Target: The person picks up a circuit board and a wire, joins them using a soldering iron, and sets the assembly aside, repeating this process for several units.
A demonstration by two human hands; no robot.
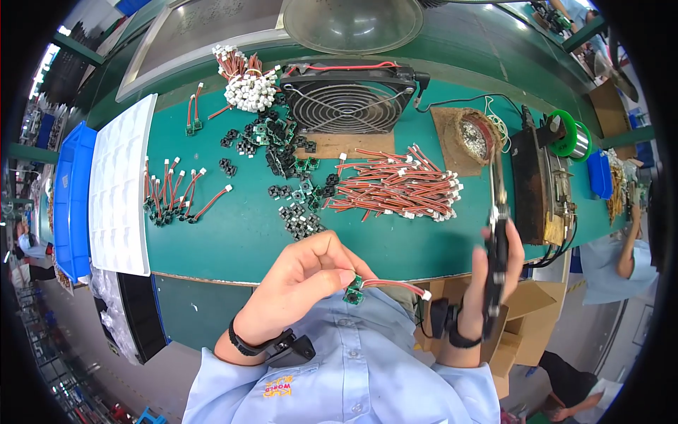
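My left hand [300, 275] pinches a small green circuit board [354, 292] between thumb and fingers, just in front of the table's near edge. A short red-and-brown cable [394, 283] with a white plug runs from the board to the right. My right hand [515, 258] is closed round the black handle of a soldering iron [497, 247], held upright in the view. Its metal barrel points away from me, the tip end beside a round tin of silvery bits [474, 138]. Whether the tip touches the tin I cannot tell.
Loose red-and-brown cables [399, 185] lie mid-table, left of them black parts and green boards [282, 152]. Several wired boards [173, 194] sit near a white tray [123, 184]. A black fan [346, 102] stands behind. At right are a solder reel [571, 136] and soldering station [533, 191].
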